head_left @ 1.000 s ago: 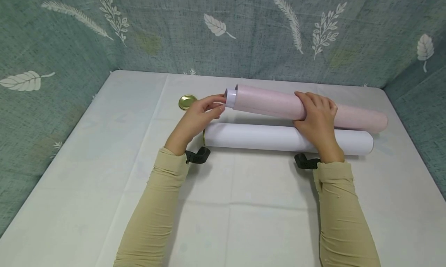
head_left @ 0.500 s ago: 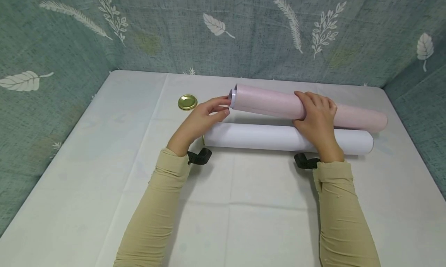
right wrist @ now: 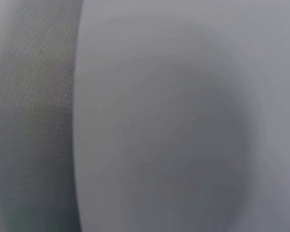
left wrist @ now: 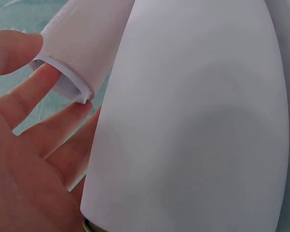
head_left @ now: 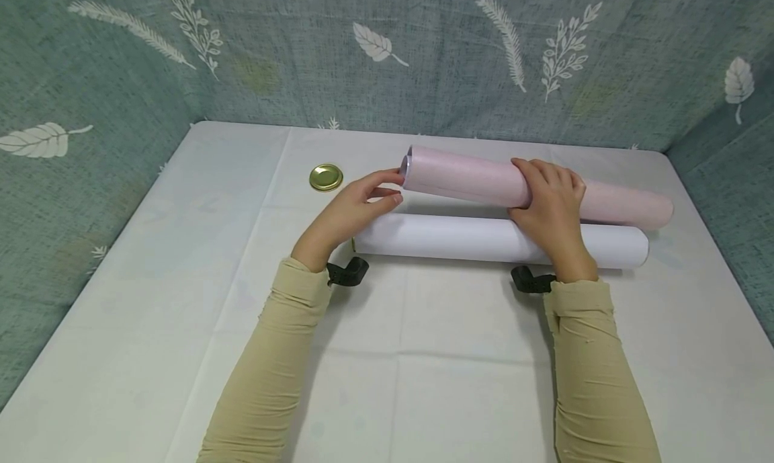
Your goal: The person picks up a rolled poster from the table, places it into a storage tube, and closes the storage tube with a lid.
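At centre frame on a white table (head_left: 151, 315), the right hand (head_left: 550, 204) grips a pink roll (head_left: 465, 177) above a white tube (head_left: 484, 240), while the left hand's (head_left: 351, 211) straight fingertips (left wrist: 48, 75) press the roll's left end.

I find no readable text, label, brand, number or sign, pale pink paper roll (head_left: 484, 181) blank, white paper roll (head_left: 502, 240) blank, round gold metal lid (head_left: 326, 177) plain, teal cloth backdrop (head_left: 387, 53) only leaf prints
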The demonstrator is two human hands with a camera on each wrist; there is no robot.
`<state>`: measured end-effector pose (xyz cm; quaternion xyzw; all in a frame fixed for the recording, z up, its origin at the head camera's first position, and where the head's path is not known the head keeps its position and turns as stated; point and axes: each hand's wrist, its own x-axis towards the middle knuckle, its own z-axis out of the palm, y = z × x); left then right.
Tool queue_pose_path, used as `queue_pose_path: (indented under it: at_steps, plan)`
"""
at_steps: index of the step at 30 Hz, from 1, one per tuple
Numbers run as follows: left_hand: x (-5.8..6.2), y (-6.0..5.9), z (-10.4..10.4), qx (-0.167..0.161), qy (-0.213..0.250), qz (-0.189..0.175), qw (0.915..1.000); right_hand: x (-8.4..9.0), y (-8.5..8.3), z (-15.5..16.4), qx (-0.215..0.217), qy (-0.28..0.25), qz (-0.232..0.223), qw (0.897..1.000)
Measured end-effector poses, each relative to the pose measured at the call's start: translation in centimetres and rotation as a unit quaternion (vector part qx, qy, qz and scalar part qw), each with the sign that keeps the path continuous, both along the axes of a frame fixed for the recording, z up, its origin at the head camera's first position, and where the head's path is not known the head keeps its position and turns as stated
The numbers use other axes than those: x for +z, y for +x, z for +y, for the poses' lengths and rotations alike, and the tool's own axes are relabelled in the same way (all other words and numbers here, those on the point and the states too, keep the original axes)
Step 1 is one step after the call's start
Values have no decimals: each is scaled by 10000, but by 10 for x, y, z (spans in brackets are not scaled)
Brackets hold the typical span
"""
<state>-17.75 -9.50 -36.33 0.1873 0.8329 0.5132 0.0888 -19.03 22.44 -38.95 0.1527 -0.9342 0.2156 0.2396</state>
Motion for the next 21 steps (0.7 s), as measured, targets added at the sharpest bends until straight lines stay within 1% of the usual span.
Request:
queue_pose_path:
  at_steps: [6,10,13,17,21]
  plan:
    - [0,1,1,-71,67,-32,9999,0,0,0,0,15,-6,10000]
    - [0,1,1,-78,25,-31,10000,-1,0,0,-4,30,-14,10000]
    - [-1,1,1,-66,8,11,10000,-1,0,0,-1,32,-3,10000]
    - [-3,0,2,-87,97,95,9999,0,1,0,6,27,26,10000]
    - [-1,1,3,-142,-10,166,9998,0,1,0,15,22,29,10000]
